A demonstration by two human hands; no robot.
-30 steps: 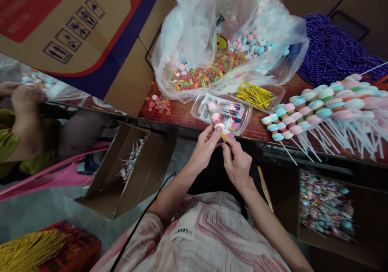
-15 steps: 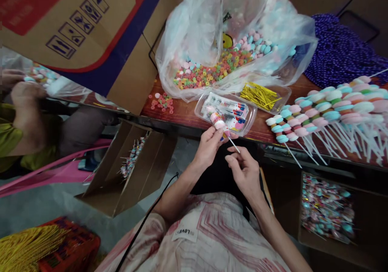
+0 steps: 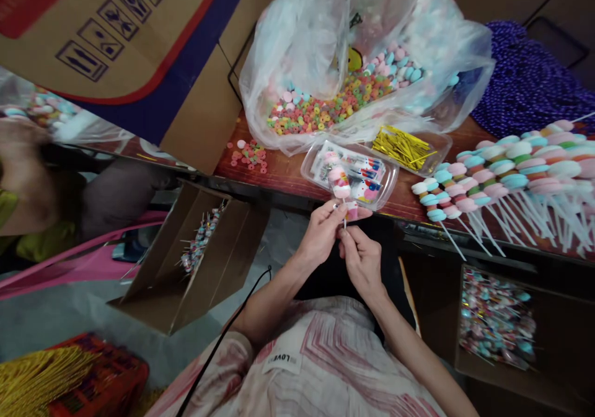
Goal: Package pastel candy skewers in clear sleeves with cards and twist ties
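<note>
My left hand [image 3: 320, 234] pinches the lower part of a candy skewer [image 3: 340, 181], which stands nearly upright in a clear printed wrapper with pink and white sweets showing. Just below, the closed fingers of my right hand [image 3: 362, 256] hold the skewer's white stick. Behind the sweets lies a clear plastic tray [image 3: 388, 191] of printed wrappers. Gold twist ties [image 3: 402, 147] fill another clear tray to its right. Unwrapped candy skewers [image 3: 493, 175] in pink, blue and white are stacked along the table's right side.
A big clear bag [image 3: 274, 51] of ring and round sweets sits behind the trays. Loose pink rings [image 3: 248, 157] lie near a large carton [image 3: 195, 95]. Open boxes [image 3: 204, 287] with wrapped skewers [image 3: 495, 318] stand below the table edge. Another person's arm [image 3: 28, 175] is at far left.
My right hand has moved left and up to the stick, closing on it below my left hand. The candy skewer has turned from slanted to nearly upright.
</note>
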